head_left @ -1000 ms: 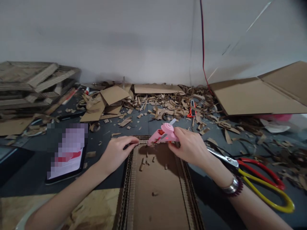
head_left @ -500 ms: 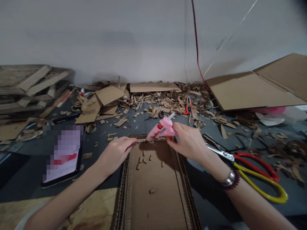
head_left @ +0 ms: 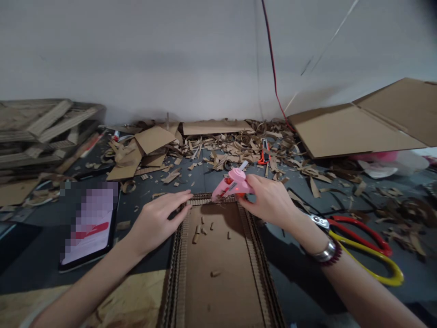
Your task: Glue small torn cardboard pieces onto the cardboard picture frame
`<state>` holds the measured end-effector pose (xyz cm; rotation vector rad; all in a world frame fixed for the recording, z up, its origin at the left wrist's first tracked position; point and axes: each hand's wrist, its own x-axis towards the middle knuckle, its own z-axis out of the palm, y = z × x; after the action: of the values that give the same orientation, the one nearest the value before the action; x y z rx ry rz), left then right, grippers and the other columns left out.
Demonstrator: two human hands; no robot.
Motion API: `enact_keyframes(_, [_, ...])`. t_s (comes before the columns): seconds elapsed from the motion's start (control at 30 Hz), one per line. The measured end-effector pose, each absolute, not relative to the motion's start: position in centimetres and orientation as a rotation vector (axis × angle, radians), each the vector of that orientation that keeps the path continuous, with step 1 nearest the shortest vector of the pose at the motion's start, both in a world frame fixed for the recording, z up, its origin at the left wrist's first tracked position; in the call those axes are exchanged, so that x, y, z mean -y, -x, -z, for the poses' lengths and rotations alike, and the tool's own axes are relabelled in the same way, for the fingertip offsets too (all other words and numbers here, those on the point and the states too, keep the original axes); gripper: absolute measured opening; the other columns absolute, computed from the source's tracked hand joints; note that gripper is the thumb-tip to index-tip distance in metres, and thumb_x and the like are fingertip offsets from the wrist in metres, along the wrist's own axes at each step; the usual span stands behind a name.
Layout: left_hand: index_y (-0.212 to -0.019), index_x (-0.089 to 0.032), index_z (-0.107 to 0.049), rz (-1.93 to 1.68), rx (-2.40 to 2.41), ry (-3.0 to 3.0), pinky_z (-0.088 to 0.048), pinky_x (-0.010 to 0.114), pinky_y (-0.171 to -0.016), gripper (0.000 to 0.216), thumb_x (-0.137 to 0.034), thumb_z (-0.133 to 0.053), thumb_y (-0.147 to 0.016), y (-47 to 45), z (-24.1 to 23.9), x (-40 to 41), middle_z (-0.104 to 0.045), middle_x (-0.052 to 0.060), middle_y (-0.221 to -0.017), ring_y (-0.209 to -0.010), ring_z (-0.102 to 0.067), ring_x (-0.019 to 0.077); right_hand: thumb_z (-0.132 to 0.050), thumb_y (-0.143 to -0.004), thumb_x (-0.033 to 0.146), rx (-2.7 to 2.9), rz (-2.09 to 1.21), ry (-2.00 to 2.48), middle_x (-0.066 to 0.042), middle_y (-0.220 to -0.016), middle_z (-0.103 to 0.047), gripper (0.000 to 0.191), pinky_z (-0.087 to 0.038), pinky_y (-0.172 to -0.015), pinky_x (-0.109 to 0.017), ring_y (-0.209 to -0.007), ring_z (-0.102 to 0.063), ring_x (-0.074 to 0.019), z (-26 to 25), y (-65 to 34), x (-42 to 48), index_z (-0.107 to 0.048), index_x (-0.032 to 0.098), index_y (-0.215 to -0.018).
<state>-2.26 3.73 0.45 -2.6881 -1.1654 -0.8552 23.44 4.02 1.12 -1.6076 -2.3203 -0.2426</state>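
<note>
Our right fingers [head_left: 251, 186] are curled around a pink hot glue gun [head_left: 234, 183], grasping it with its nozzle tipped down at the far edge of a corrugated cardboard panel [head_left: 218, 259]. Our left fingers [head_left: 179, 202] lie extended and unclenched, their tips on that same edge, steadying a raised corrugated strip [head_left: 205, 198]. Short cardboard pieces [head_left: 198, 232] are scattered on the panel just below. The panel sits on a dark worktop [head_left: 37, 248], with red-and-yellow-handled scissors [head_left: 362, 239] just beside our right wrist [head_left: 307, 232] and a litter of cardboard offcuts [head_left: 232, 150] farther off. We judge the step in hand to be gluing along this edge; the next move seems to call for drawing the nozzle along the strip, with our left hand [head_left: 157, 223] pressing behind it.
</note>
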Motion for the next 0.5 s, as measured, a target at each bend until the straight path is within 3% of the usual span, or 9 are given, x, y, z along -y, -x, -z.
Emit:
enact_keyframes(0.13, [-0.087,-0.014,-0.065,0.682,1.183,2.877,-0.049,0.027,-0.076,0.014,-0.017,-0.052,-0.081,2.1,-1.6,-3.5,-0.069,0.006,-0.087,-0.082,-0.063,0.0164,-0.049,-0.074,0.03,2.318,0.27,1.611,-0.002,-0.067,-0.059,0.013,-0.024,-0.047,-0.024,-0.059,-0.057,-0.016,-0.9,-24.2,-3.7,-0.048,0.018,-0.075])
enact_keyframes(0.3, [-0.091,-0.018,-0.064,0.217,1.001,3.205,-0.047,0.027,-0.078,0.02,-0.01,-0.048,-0.082,0.6,-2.1,-3.6,-0.066,0.003,-0.098,-0.089,-0.06,0.0163,-0.048,-0.073,0.026,2.323,0.225,1.64,-0.003,-0.067,-0.06,0.01,-0.026,-0.047,-0.024,-0.06,-0.057,-0.0174,-0.4,-24.6,-3.5,-0.049,0.017,-0.077])
enact_keyframes(0.5, [-0.091,-0.021,-0.064,0.027,0.914,3.253,-0.045,0.025,-0.069,0.023,-0.009,-0.046,-0.083,-0.5,-2.2,-4.4,-0.068,0.001,-0.085,-0.082,-0.061,0.0164,-0.043,-0.075,0.021,2.32,0.135,1.671,-0.004,-0.068,-0.06,0.009,-0.03,-0.05,-0.024,-0.062,-0.057,-0.0176,-0.2,-24.4,-3.6,-0.05,0.017,-0.079])
